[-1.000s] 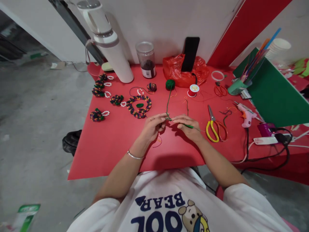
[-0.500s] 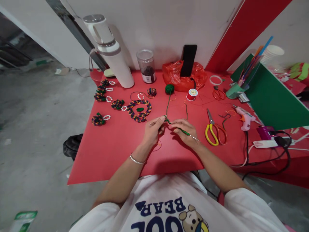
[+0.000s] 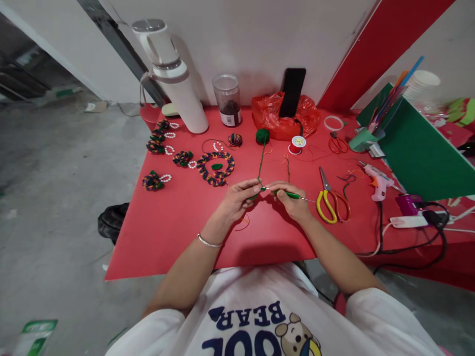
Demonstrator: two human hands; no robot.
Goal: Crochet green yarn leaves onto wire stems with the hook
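Note:
My left hand (image 3: pixel 237 200) pinches a strand of green yarn (image 3: pixel 261 160) that runs back to a small green yarn ball (image 3: pixel 262 136). My right hand (image 3: pixel 293 200) is closed on a green-handled crochet hook (image 3: pixel 293 195), whose metal end points right toward the scissors. Both hands meet just above the red table (image 3: pixel 178 227), with the hook's tip at the yarn between my fingers.
Multicoloured crocheted rings with white beads (image 3: pixel 215 167) lie at the left. Yellow-handled scissors (image 3: pixel 326 200), a pink glue gun (image 3: pixel 376 179), a power strip and cables sit at the right. A white flask (image 3: pixel 172 79), jar (image 3: pixel 228 99), red bag, phone and red thread spool (image 3: pixel 297 144) stand at the back.
My hands have shifted slightly right and up, and the hook has swung from slanting down-right to nearly level. The camera view has moved a little.

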